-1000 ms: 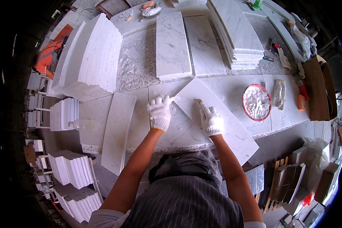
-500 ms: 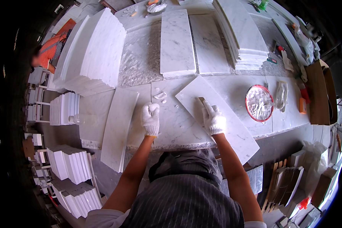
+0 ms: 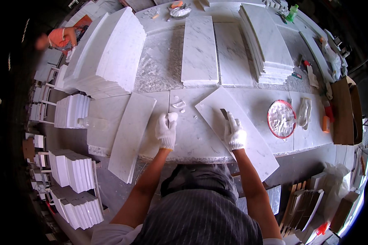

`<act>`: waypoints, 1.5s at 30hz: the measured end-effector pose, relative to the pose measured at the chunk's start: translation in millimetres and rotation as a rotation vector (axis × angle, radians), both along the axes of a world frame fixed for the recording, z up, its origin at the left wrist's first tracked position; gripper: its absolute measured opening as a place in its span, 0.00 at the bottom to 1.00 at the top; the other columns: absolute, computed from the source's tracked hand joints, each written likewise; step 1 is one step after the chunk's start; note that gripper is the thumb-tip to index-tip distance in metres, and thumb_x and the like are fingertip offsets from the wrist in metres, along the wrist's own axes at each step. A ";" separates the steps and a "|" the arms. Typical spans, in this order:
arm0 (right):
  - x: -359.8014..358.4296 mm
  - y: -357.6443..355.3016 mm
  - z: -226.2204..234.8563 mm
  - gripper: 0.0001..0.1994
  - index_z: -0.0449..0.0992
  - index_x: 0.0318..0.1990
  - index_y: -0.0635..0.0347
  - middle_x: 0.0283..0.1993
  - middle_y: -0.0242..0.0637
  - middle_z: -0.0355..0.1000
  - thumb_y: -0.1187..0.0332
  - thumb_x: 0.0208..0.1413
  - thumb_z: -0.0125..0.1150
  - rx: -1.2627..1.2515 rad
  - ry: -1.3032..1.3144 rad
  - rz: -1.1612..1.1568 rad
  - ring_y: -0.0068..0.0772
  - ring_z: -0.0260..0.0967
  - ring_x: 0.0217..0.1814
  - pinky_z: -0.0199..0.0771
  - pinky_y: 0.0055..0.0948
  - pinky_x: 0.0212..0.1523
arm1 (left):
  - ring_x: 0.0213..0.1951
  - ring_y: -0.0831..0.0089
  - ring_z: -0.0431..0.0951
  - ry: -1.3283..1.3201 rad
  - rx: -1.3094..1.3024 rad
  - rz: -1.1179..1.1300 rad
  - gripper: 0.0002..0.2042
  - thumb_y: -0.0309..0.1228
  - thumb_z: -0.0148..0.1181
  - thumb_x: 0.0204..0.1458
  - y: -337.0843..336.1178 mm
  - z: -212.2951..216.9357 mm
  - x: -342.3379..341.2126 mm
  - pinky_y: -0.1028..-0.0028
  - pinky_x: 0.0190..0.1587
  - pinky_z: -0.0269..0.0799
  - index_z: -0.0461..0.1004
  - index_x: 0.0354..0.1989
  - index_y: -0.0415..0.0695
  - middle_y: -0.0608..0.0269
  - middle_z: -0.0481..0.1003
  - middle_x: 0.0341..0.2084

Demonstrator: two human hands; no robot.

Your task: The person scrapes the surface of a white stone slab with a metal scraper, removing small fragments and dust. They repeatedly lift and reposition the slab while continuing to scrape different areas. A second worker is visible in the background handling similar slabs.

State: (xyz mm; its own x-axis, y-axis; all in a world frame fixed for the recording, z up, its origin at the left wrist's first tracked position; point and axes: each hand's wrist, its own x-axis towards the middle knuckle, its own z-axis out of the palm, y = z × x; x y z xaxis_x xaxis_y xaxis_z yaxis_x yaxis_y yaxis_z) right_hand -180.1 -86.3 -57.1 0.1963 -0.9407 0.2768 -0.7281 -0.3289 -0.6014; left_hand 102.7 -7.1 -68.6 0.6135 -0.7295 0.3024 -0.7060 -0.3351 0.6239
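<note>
My left hand (image 3: 166,131), in a white glove, rests on the marble worktop (image 3: 192,141) near its front edge, fingers curled around a small white chip (image 3: 173,116). A few more white chips (image 3: 178,105) lie just beyond it. My right hand (image 3: 235,134), also gloved, grips a scraper whose dark blade (image 3: 224,113) presses on a long marble slab (image 3: 253,151). This slab lies at an angle, with its near end sticking out past the table edge.
A narrow slab (image 3: 133,134) overhangs the edge on the left. A red-rimmed bowl of white paste (image 3: 281,118) sits to the right. Tile stacks (image 3: 106,57) (image 3: 265,41) and a flat slab (image 3: 199,49) stand behind. Another person in orange (image 3: 61,36) is far left.
My left hand has drawn back from the angled slab's left corner toward the table's front edge, leaving white chips where it was. My right hand stays on the slab with the scraper.
</note>
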 end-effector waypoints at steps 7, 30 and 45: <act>-15.8 19.5 21.3 0.21 0.67 0.63 0.65 0.34 0.35 0.72 0.69 0.64 0.55 0.825 -1.164 -0.197 0.23 0.70 0.32 0.76 0.27 0.37 | 0.47 0.49 0.75 -0.009 0.011 -0.113 0.30 0.36 0.74 0.45 42.7 36.3 -38.9 0.56 0.51 0.70 0.69 0.57 0.44 0.50 0.75 0.46; -52.2 64.1 26.9 0.06 0.76 0.39 0.56 0.24 0.22 0.63 0.65 0.64 0.59 0.968 -1.186 -0.105 0.14 0.56 0.22 0.55 0.20 0.22 | 0.42 0.55 0.76 -0.224 -0.023 -0.389 0.25 0.44 0.67 0.52 -97.4 40.7 -82.9 0.57 0.46 0.72 0.70 0.55 0.47 0.56 0.75 0.42; -5.1 15.1 39.4 0.21 0.70 0.61 0.69 0.25 0.28 0.68 0.74 0.60 0.56 0.745 -0.750 0.054 0.17 0.61 0.24 0.62 0.22 0.25 | 0.64 0.63 0.65 -0.440 0.251 -0.684 0.27 0.48 0.58 0.57 7.2 22.6 -92.6 0.60 0.64 0.63 0.67 0.65 0.58 0.63 0.66 0.63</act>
State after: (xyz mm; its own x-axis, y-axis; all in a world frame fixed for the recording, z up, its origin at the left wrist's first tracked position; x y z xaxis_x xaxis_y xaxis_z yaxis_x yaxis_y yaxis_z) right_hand -185.1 -71.2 -17.6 0.2605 -0.9182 -0.2985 -0.0819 0.2871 -0.9544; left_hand 10.1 0.1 -45.9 -0.1228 -0.9742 0.1894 -0.9644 0.1622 0.2090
